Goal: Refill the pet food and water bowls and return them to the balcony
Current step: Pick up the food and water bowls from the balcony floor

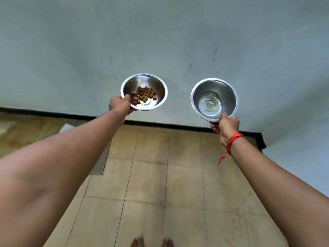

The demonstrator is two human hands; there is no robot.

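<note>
Both arms reach forward with a steel bowl in each hand, held level in front of a pale wall. My left hand (120, 104) grips the near-left rim of the food bowl (156, 86), which holds a small heap of brown kibble (144, 96). My right hand (227, 124), with a red thread around its wrist, pinches the near rim of the water bowl (229, 97); clear water lies in its bottom. The two bowls are apart, side by side at about the same height.
A pale grey-green wall (160, 41) with a black skirting strip (178, 125) stands straight ahead. Beige tiled floor (151, 184) runs below, with my bare toes (151, 242) at the bottom edge. A glossy marbled floor area (26, 129) lies at the left. The wall steps forward at the right.
</note>
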